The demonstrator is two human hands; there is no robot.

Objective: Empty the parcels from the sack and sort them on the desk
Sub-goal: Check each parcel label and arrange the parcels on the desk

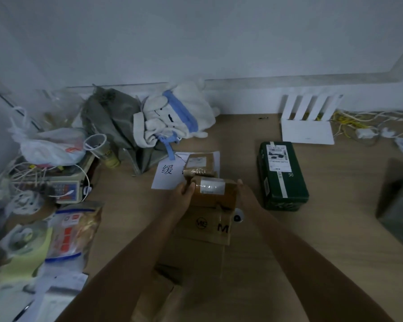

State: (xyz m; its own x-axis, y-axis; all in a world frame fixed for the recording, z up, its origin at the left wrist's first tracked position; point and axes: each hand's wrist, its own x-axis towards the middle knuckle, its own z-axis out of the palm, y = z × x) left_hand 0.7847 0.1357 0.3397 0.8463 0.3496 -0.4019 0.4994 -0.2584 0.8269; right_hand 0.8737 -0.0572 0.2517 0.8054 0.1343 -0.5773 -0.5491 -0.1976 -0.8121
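Observation:
A small brown cardboard parcel (215, 192) with a white label sits on top of a larger brown box (205, 225) printed with black letters. My left hand (184, 190) grips the small parcel's left side and my right hand (244, 191) holds its right side. Just behind it another small brown parcel (199, 165) lies on a white sheet (166, 174) marked with a black character. A dark green box (283, 176) with a white shipping label lies to the right. The grey-green sack (112, 122) is crumpled at the back left.
A white and blue plush toy (172, 117) lies against the sack. Plastic bags (51, 145), cables and a scale crowd the left side. A white router (307, 126) and yellow cables stand at the back right. A dark object (398, 205) sits at the right edge.

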